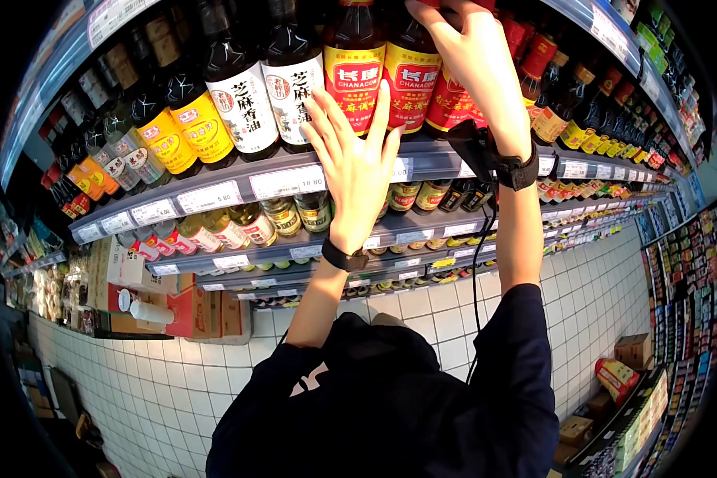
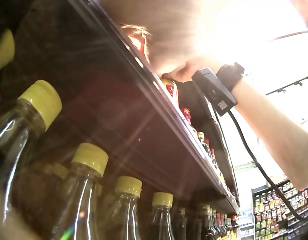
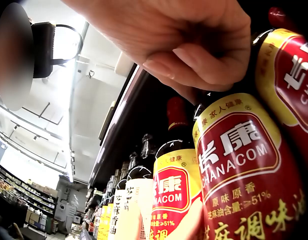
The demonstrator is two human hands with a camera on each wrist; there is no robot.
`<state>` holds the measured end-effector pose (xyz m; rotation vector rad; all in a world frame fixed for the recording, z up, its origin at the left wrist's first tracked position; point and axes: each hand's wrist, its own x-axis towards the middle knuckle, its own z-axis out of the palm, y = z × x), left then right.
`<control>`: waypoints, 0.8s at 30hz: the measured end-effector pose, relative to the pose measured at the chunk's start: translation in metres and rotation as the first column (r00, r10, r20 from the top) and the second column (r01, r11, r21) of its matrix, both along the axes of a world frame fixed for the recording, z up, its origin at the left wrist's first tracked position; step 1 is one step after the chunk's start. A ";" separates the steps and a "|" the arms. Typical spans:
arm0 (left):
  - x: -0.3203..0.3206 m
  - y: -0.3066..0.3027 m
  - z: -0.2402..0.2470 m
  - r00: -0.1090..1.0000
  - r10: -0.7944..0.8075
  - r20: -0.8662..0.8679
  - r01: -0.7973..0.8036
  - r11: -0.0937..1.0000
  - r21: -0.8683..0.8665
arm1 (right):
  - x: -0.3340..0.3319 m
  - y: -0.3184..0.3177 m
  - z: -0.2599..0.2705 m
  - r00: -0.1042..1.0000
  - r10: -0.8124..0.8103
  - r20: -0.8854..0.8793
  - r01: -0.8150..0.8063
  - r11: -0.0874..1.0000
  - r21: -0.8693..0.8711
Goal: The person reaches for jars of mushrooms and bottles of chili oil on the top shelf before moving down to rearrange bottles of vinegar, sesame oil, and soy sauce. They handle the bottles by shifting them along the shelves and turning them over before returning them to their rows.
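My right hand has its fingers curled round the neck of a red-and-yellow labelled sesame oil bottle on the upper shelf. In the right wrist view the fingers hide the cap of this sesame oil bottle. My left hand is raised in front of the shelf edge, fingers spread and fairly straight. Its fingertips overlap the label of the neighbouring sesame oil bottle, which has a red cap. A third bottle with the same label stands on the other side, partly behind my right forearm.
White-labelled bottles and yellow-labelled bottles line the shelf to the left. Price tags run along its edge. Lower shelves hold yellow-capped bottles. Cartons stand on the tiled floor. A black cable hangs by my right arm.
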<state>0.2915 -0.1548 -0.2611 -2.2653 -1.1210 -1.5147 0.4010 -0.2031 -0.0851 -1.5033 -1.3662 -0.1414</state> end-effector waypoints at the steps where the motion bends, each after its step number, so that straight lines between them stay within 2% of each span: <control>1: 0.000 0.001 0.001 1.000 0.000 0.002 0.000 1.000 -0.001 | 0.001 0.002 -0.002 1.000 0.008 0.002 -0.008 1.000 0.026; 3: 0.001 0.000 0.000 1.000 -0.001 0.002 0.001 1.000 -0.001 | 0.000 -0.001 -0.002 1.000 0.014 0.003 -0.014 0.999 0.053; 5: 0.001 0.001 -0.001 1.000 0.007 0.001 -0.007 1.000 0.008 | -0.006 -0.011 0.005 0.998 0.003 -0.064 -0.006 0.999 -0.052; 6: 0.001 0.000 -0.001 1.000 0.003 0.001 -0.003 1.000 0.008 | -0.009 -0.018 0.007 0.998 0.000 -0.064 -0.003 0.999 -0.052; 8: 0.001 -0.001 0.001 1.000 0.011 -0.003 -0.011 1.000 -0.001 | -0.013 -0.029 0.008 0.960 0.163 -0.227 -0.181 0.981 -0.064; 9: 0.001 -0.001 0.001 1.000 0.008 -0.005 -0.008 1.000 0.000 | -0.009 -0.025 0.003 0.960 0.160 -0.228 -0.178 0.982 -0.062; 11: 0.001 -0.001 0.001 1.000 0.022 -0.007 -0.022 1.000 -0.001 | 0.002 -0.013 -0.014 0.976 0.161 -0.149 -0.137 0.977 0.161; 12: 0.000 0.000 0.000 1.000 0.024 -0.002 -0.024 1.000 0.007 | 0.003 -0.021 -0.017 0.965 0.187 -0.183 -0.155 0.972 0.175; 13: 0.002 0.000 0.000 1.000 0.020 0.002 -0.020 1.000 0.016 | 0.000 -0.030 -0.018 0.905 0.217 -0.365 -0.176 0.974 0.143; 15: 0.001 -0.002 0.001 1.000 -0.002 0.015 0.002 1.000 -0.001 | 0.018 -0.041 -0.037 0.978 0.148 -0.145 -0.115 0.969 0.218; 18: 0.001 -0.001 0.000 1.000 0.000 0.022 0.000 1.000 0.004 | 0.017 -0.070 -0.051 0.954 0.145 -0.262 -0.090 0.973 0.211; 19: 0.002 -0.001 -0.001 1.000 -0.009 0.020 0.009 1.000 0.004 | 0.022 -0.085 -0.063 0.955 0.038 -0.296 0.012 0.986 0.166; 24: 0.000 0.000 -0.001 0.998 -0.038 0.046 0.039 0.999 -0.013 | 0.033 -0.111 -0.093 0.908 -0.118 -0.403 0.174 0.979 0.105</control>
